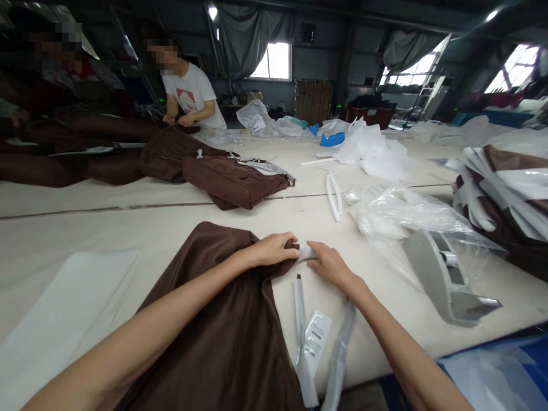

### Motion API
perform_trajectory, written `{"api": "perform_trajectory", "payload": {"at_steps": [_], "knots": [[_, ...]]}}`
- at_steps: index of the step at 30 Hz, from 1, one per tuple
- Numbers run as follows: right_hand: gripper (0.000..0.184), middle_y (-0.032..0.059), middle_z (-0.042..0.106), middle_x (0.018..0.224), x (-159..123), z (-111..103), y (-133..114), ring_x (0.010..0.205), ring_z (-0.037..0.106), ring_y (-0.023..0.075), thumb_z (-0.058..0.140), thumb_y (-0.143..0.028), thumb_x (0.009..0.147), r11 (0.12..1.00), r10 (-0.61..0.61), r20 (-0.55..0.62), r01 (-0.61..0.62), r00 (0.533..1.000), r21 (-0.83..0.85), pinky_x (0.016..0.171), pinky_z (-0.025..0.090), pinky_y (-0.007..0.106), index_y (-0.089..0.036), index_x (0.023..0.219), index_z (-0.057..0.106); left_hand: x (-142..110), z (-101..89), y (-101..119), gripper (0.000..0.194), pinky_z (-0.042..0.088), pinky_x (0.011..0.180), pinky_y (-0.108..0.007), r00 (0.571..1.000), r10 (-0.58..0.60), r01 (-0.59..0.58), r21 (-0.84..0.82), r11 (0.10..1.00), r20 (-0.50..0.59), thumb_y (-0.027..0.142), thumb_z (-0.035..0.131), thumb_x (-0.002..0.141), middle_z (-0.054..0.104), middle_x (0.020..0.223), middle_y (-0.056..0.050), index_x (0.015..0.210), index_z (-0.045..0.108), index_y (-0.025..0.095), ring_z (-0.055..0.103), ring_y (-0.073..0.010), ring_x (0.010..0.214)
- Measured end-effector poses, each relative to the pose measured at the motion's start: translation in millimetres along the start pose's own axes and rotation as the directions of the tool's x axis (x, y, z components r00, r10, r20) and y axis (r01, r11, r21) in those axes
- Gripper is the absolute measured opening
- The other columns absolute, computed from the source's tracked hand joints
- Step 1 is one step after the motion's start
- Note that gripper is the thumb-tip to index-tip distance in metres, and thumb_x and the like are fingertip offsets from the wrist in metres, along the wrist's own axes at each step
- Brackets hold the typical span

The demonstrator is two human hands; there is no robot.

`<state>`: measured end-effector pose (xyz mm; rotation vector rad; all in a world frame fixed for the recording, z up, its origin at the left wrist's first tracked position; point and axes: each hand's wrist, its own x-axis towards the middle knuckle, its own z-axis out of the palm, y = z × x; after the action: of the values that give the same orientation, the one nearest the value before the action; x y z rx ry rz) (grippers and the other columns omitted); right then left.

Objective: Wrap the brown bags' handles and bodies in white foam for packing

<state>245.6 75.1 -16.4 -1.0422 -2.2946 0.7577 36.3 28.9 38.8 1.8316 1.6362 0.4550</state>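
A dark brown leather bag (222, 319) lies on the pale table in front of me. My left hand (276, 249) pinches the bag's upper right corner. My right hand (329, 264) grips the far end of a short whitish wrapped strip (306, 252) that reaches across to that corner. Below my hands lie a strap wrapped in white (299, 308) and a printed white label packet (317, 337). A second strap in clear wrap (342, 348) runs down beneath my right forearm.
A grey tape dispenser (436, 279) and crumpled clear plastic (398, 211) lie to the right, near stacked brown-and-white pieces (509, 194). More brown bags (240, 177) lie across the table, where a person in a white T-shirt (192, 91) handles one. White sheets (64, 302) lie left.
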Motion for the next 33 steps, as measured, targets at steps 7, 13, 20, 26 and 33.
{"api": "perform_trajectory", "payload": {"at_steps": [7, 13, 20, 26, 33], "knots": [[0.044, 0.0065, 0.069, 0.099, -101.1, -26.6, 10.0, 0.085, 0.067, 0.0217, 0.048, -0.051, 0.092, 0.975, 0.22, -0.163, -0.219, 0.962, 0.023, 0.079, 0.054, 0.036, -0.021, 0.122, 0.059, -83.7, -94.0, -36.0, 0.068, 0.038, 0.107, -0.039, 0.958, -0.092, 0.192, 0.368, 0.91, -0.272, 0.065, 0.045, 0.081, 0.06, 0.131, -0.011, 0.128, 0.057, 0.018, 0.056, -0.0296, 0.119], [0.065, 0.0054, 0.062, 0.102, -172.2, -20.9, -1.3, 0.068, 0.064, 0.0218, 0.047, -0.066, 0.087, 0.899, 0.373, -0.153, -0.398, 0.915, -0.185, 0.06, 0.053, 0.037, -0.026, 0.138, 0.044, -108.2, -98.8, -86.4, 0.079, 0.034, 0.112, -0.038, 0.918, -0.197, 0.314, 0.328, 0.891, -0.345, 0.066, 0.046, 0.075, 0.052, 0.141, -0.012, 0.136, 0.048, 0.016, 0.049, -0.0289, 0.128], [0.059, 0.009, 0.048, 0.127, -160.2, 5.4, 10.9, 0.096, 0.065, 0.0218, 0.042, -0.023, 0.085, 0.965, 0.195, -0.124, -0.212, 0.973, -0.153, 0.075, 0.056, 0.034, -0.028, 0.143, 0.037, -100.0, -95.6, -88.8, 0.061, 0.045, 0.097, -0.034, 0.879, -0.326, 0.434, 0.301, 0.849, -0.347, 0.055, 0.052, 0.075, 0.065, 0.121, -0.006, 0.127, 0.053, 0.024, 0.061, -0.0261, 0.11], [0.059, 0.0108, 0.054, 0.111, -67.1, -16.3, 53.1, 0.099, 0.06, 0.0246, 0.041, -0.01, 0.071, 0.97, 0.002, -0.197, -0.05, 0.98, -0.238, 0.085, 0.054, 0.039, -0.018, 0.128, 0.055, -116.1, -102.0, -80.5, 0.058, 0.047, 0.09, -0.035, 0.792, -0.381, 0.559, 0.318, 0.766, -0.476, 0.063, 0.045, 0.08, 0.068, 0.117, -0.011, 0.115, 0.06, 0.019, 0.063, -0.0295, 0.106], [0.042, 0.0153, 0.06, 0.112, 87.4, -56.9, 10.9, 0.11, 0.057, 0.0307, 0.047, -0.015, 0.076, 0.979, -0.158, -0.359, 0.099, 0.92, -0.177, 0.098, 0.048, 0.051, -0.015, 0.114, 0.065, -178.0, -79.7, -58.4, 0.061, 0.047, 0.057, -0.03, 0.629, -0.647, 0.681, -0.096, 0.726, -0.431, 0.077, 0.037, 0.077, 0.057, 0.046, -0.003, 0.069, 0.058, 0.02, 0.06, -0.0226, 0.052]]}}
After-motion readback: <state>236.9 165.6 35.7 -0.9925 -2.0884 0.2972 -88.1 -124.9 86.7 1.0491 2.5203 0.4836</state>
